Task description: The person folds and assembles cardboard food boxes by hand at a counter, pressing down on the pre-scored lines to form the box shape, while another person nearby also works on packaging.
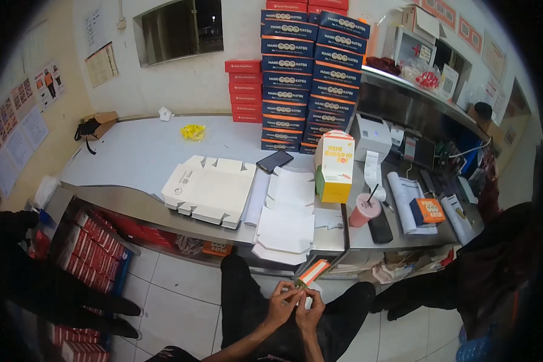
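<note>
Above my lap, a small flat orange and white piece (314, 273), like a card or packet with a green lower end, stands tilted up from my fingertips. My left hand (280, 306) pinches its lower end, fingers closed. Close against it, my right hand (311, 312) is also closed in a pinch at that end. What exactly lies between the fingertips is too small to tell. Just beyond my hands, an unfolded white box blank (286, 226) reaches over the counter's front edge. To its left lies a stack of flat white cartons (208, 187).
Tall stacks of dark blue boxes (286, 81) and red boxes (245, 90) stand at the back. A yellow and white carton (335, 169), a pink drink cup (365, 208), a black phone (275, 161) and a receipt printer (371, 134) occupy the counter (127, 136). People stand at both sides.
</note>
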Available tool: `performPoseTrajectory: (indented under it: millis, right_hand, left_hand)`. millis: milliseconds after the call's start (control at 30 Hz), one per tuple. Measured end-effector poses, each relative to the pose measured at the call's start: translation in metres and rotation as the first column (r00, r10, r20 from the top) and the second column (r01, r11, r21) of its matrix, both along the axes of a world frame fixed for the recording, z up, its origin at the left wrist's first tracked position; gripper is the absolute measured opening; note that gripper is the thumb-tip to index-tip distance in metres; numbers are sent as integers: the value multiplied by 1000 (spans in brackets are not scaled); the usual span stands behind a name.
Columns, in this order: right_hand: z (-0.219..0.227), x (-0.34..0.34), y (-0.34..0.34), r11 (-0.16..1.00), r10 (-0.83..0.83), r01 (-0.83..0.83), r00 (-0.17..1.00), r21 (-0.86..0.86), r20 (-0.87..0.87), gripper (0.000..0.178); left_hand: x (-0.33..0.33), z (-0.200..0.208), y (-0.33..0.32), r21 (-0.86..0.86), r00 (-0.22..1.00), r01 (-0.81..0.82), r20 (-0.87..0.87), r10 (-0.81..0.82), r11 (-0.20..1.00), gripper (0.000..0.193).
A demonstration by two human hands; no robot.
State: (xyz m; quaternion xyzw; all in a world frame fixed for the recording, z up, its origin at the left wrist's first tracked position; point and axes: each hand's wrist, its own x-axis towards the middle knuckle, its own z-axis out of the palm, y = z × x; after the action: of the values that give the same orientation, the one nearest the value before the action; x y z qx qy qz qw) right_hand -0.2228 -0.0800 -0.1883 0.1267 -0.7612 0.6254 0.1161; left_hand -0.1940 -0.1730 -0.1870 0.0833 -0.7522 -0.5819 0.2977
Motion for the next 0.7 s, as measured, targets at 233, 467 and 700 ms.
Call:
performPoseTrajectory:
  millis: [233, 467, 700]
  right_hand:
    - [-3, -16, -6, 888, 4, 82, 982, -452, 187, 12]
    - [24, -15, -8, 986, -55, 39, 994, -164, -93, 23]
    - [-11, -8, 4, 923, 189, -93, 954, -374, 231, 21]
  left_hand:
    - [-31, 8, -7, -53, 984, 132, -114, -137, 990, 13]
    - [-25, 22, 8, -11, 1000, 18, -4, -19, 1000, 11]
    - [-19, 22, -8, -199, 997, 68, 46, -60, 978, 13]
